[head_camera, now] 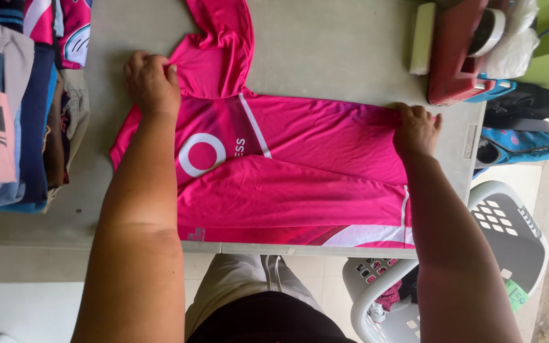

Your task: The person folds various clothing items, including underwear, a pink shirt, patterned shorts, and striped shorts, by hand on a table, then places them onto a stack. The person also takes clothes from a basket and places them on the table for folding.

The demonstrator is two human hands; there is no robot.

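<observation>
A: Starting nearest the wearer, what lies this side of the pink jersey (300, 171)?

B: Below its near hem is the edge of the grey table (325, 44), then the person's light trousers (236, 286). Near-right of the jersey, off the table, stands a white plastic laundry basket (497, 235) with some cloth inside.

A: And the jersey itself?

B: It lies flat across the middle of the table, partly folded, with white trim at its near-right corner and a white ring printed left of centre. One sleeve points away toward the table's far edge.

A: How are the hands set on it?

B: The right hand (416, 130) is at the jersey's right end, fingers curled down and pinching the fabric's far edge. The left hand (152, 82) sits at the jersey's far-left part, beside the sleeve's base, fingers bunched and gripping a fold of cloth there. Both forearms reach over the jersey's near hem.

A: What is around it farther out?

B: Left of the jersey is a stack of folded clothes (20, 108) in pink, blue and grey. Far-right of the jersey, at the table's corner, rests a red case (455, 57) with a white block (422, 38) beside it; beyond that lie blue bags (522, 146).
</observation>
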